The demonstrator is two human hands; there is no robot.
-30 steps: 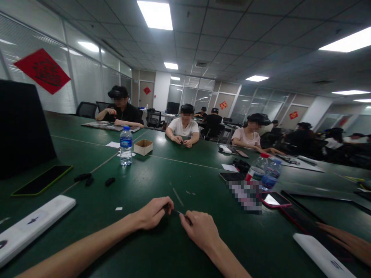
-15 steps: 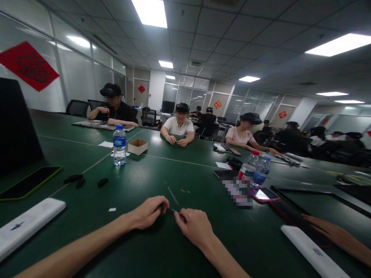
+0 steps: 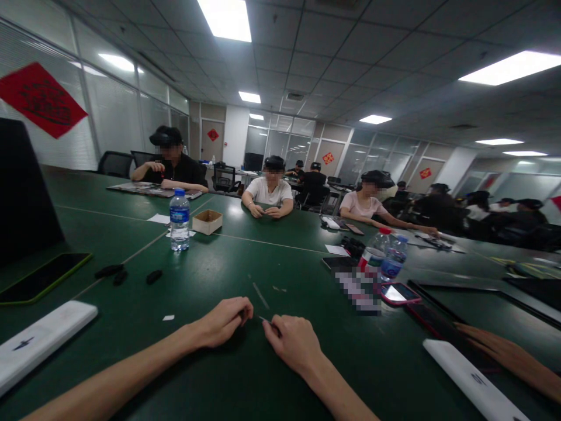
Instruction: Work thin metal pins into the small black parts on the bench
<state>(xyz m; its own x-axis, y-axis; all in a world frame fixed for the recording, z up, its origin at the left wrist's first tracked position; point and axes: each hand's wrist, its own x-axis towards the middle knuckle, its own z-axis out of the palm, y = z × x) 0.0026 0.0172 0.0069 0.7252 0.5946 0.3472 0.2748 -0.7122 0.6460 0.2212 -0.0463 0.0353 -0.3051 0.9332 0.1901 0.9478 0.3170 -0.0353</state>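
Note:
My left hand and my right hand rest close together on the green table, near its front edge. Both are curled into a pinch. A thin dark sliver shows between their fingertips; what it is I cannot make out. A short thin strip and small bits lie on the table just beyond the hands.
A white flat bar and a phone in a green case lie at left, with three small black pieces. A water bottle and cardboard box stand farther back. Bottles, a pink phone and another person's arm are at right. Several people sit across the table.
The view has swung slightly right, so objects shifted left in frame. My hands stay pinched together in the same spot on the table.

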